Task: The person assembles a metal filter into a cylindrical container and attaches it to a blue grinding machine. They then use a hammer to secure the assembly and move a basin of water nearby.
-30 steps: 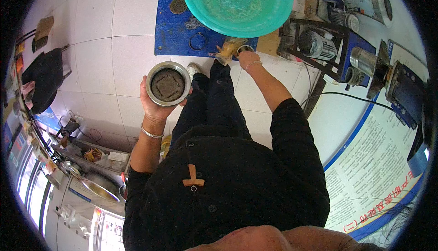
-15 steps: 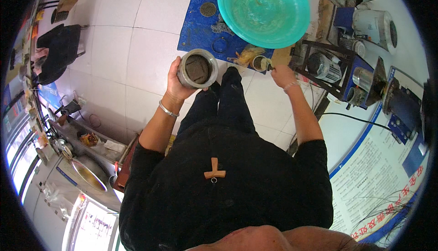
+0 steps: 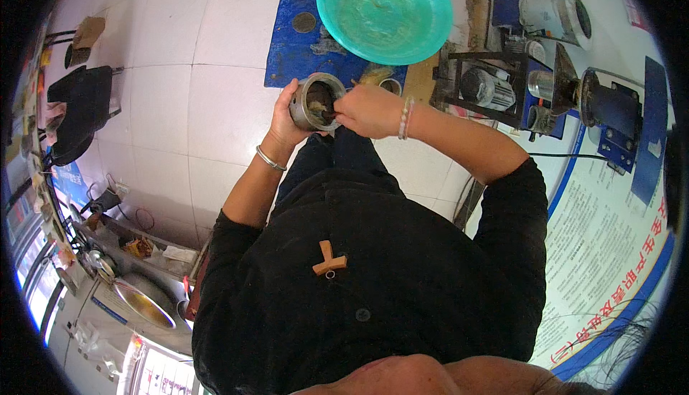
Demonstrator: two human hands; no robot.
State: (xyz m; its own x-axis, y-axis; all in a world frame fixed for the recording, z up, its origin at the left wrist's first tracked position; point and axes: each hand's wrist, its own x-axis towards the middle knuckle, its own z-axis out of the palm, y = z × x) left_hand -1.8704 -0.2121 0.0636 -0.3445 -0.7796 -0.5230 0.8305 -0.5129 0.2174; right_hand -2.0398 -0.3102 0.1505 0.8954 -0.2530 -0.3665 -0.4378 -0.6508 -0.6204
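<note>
My left hand (image 3: 283, 116) is wrapped round a grey metal cylinder mould (image 3: 298, 112), tilted with its open top toward me and dark material showing inside. My right hand (image 3: 369, 110) is closed on a small brush-like tool (image 3: 321, 108) with a dark handle and a pale head. The tool's head reaches into the mould's mouth, though my fingers hide most of the handle. Beyond my right hand stands a small pale cup (image 3: 391, 86), partly covered by the hand.
A large turquoise basin (image 3: 439, 21) rests on a blue sheet (image 3: 282, 61) on the floor, with a dark round disc (image 3: 303, 22) beside it. On the right stand motor-driven machines (image 3: 484, 86) and a printed wall board (image 3: 596, 266). A black chair (image 3: 79, 104) is at left.
My right hand has moved left from the small cup to the mould, bringing the tool into its opening. My left hand still holds the mould. The whole view has shifted slightly.
</note>
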